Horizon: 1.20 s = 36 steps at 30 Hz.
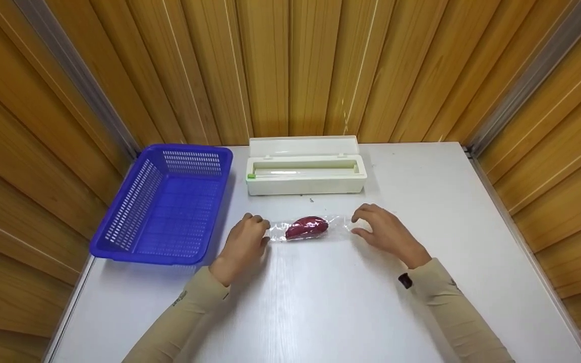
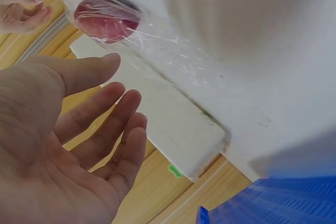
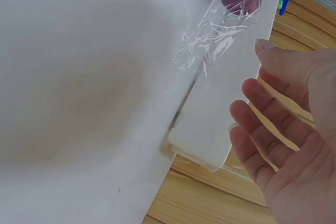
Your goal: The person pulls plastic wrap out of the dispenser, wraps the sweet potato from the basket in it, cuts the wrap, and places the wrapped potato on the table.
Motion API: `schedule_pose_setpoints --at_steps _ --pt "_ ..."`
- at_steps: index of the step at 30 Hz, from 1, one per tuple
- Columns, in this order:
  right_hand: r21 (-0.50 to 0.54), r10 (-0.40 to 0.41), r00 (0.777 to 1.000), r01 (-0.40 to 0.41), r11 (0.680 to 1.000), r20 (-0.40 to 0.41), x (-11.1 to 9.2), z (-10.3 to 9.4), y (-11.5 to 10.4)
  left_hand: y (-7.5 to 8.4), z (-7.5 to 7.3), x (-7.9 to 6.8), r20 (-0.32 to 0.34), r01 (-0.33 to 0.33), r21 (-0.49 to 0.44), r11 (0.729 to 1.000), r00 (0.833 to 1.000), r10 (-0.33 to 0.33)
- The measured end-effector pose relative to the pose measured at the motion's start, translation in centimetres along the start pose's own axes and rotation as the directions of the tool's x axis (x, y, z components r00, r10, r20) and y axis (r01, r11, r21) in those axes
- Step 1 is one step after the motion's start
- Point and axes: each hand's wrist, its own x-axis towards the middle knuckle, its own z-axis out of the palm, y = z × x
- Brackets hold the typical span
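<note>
A dark red, oblong item (image 1: 306, 228) that looks like a sweet potato lies in the middle of the white table, wrapped in clear plastic film (image 1: 340, 229). Loose film spreads out past both of its ends. My left hand (image 1: 244, 244) is at the film's left end, fingers loosely bent; in the left wrist view nothing lies between thumb and fingertips. At the opposite end is my right hand (image 1: 384, 232), its thumb and fingers spread apart. The right wrist view shows that hand (image 3: 294, 124) relaxed, holding nothing, beside the crinkled film.
Behind the wrapped item stands a white cling film dispenser (image 1: 305, 186), its lid raised, with a green slider (image 1: 251, 176) at the left of its cutting bar. A blue plastic basket (image 1: 169, 259) sits on the table's left. Wood-patterned walls (image 1: 310, 65) enclose the back and sides.
</note>
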Motion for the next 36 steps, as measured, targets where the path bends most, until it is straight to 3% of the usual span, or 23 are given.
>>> schedule_pose_setpoints --at_steps 9,15,36 --pt "0.063 -0.041 0.998 0.038 0.997 0.044 1.9 1.1 -1.2 1.3 0.5 1.4 0.018 -0.001 -0.070 0.998 1.000 0.003" --pt "0.068 -0.012 0.996 0.006 0.998 0.087 2.7 1.7 -1.6 1.5 1.2 2.1 0.005 -0.013 -0.084 0.996 1.000 0.014" --pt "0.076 -0.045 0.992 0.036 0.996 0.119 3.7 3.8 -1.6 1.3 4.2 3.1 0.030 -0.091 -0.120 0.989 0.995 0.095"
